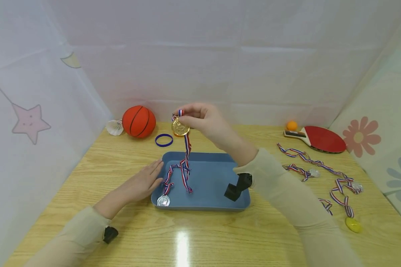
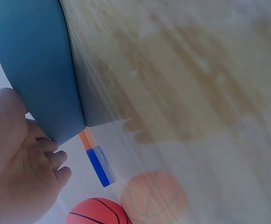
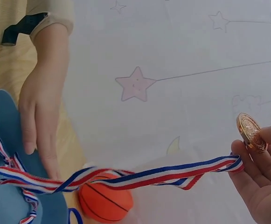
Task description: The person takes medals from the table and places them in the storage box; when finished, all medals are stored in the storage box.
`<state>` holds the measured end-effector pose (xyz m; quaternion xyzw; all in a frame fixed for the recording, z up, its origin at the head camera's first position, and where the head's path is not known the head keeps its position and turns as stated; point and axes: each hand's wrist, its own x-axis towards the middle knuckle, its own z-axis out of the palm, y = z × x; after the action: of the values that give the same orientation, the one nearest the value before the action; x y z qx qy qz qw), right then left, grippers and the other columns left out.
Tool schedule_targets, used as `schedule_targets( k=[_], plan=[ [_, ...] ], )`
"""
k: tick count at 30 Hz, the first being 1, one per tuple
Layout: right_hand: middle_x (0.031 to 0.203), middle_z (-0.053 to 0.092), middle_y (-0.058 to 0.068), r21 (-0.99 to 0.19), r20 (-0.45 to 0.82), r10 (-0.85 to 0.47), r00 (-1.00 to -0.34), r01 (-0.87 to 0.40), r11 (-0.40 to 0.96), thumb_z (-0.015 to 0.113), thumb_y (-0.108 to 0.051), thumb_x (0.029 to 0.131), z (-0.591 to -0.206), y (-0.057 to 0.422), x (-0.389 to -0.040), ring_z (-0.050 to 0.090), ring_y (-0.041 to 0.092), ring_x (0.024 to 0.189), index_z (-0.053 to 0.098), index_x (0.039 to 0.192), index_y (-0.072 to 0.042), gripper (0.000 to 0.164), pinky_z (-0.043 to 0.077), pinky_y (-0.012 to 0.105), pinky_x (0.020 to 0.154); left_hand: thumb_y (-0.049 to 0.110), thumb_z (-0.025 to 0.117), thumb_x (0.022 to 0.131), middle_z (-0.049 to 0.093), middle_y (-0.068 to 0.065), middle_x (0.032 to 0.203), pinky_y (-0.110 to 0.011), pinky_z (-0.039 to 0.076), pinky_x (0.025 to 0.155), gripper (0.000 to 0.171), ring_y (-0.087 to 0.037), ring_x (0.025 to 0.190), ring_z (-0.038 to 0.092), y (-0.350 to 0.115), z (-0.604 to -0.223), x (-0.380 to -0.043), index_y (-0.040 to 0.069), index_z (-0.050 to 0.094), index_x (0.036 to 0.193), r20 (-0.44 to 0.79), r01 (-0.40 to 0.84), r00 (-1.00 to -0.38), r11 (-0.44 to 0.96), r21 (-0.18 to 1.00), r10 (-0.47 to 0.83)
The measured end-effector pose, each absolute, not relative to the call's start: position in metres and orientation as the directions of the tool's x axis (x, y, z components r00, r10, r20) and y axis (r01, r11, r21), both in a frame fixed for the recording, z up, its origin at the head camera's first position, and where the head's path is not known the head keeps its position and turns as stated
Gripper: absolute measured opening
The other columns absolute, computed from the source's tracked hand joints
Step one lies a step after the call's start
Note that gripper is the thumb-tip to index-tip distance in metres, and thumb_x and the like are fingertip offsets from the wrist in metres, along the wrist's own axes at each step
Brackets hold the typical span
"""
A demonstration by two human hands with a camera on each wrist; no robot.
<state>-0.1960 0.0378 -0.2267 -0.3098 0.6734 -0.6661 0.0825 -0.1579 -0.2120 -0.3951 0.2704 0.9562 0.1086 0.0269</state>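
My right hand (image 1: 211, 124) pinches a gold medal (image 1: 180, 127) between thumb and fingers, raised above the far rim of a blue tray (image 1: 217, 181). Its red, white and blue ribbon (image 3: 172, 175) hangs from the hand, the lower end reaching into the tray. A silver medal (image 1: 163, 200) lies in the tray's near left corner, its ribbon crumpled on the tray floor. With straight fingers, my left hand (image 1: 141, 184) rests against the tray's left side. From the left wrist view, those fingertips (image 2: 63, 175) are right by the tray's outer wall.
Behind the tray are a small basketball (image 1: 139, 121), a seashell (image 1: 114, 127), a blue wristband (image 1: 163, 140) and an orange band (image 2: 85, 139). On the right lie a table tennis paddle (image 1: 324, 139), an orange ball (image 1: 292, 125), silver medals (image 1: 314, 173) with ribbons, and a yellow oval piece (image 1: 353, 224).
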Motion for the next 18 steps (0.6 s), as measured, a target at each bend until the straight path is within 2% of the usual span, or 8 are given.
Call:
schedule_targets(
  k=[9, 18],
  plan=[
    [0.097, 0.066, 0.010, -0.960, 0.174, -0.518, -0.838, -0.262, 0.100, 0.062, -0.004, 0.088, -0.270, 0.020, -0.213, 0.061, 0.018, 0.089, 0.063, 0.107, 0.004, 0.021, 0.050, 0.027, 0.080, 0.023, 0.042, 0.098, 0.022, -0.024, 0.146, -0.049, 0.020, 0.106, 0.056, -0.038, 0.133, 0.021, -0.211, -0.396, -0.157, -0.010, 0.026, 0.140, 0.030, 0.526, -0.845, 0.821, 0.221, 0.534],
    [0.098, 0.065, 0.011, -0.945, 0.167, -0.449, -0.878, -0.273, 0.182, 0.060, -0.007, 0.089, -0.278, 0.021, -0.228, 0.060, 0.018, 0.092, 0.063, 0.109, 0.002, 0.021, 0.050, 0.028, 0.077, 0.020, 0.043, 0.098, 0.025, -0.028, 0.144, -0.050, 0.022, 0.105, 0.054, -0.041, 0.131, 0.024, -0.211, -0.395, -0.157, -0.013, 0.027, 0.138, 0.069, 0.554, -0.830, 0.804, 0.215, 0.553]
  ],
)
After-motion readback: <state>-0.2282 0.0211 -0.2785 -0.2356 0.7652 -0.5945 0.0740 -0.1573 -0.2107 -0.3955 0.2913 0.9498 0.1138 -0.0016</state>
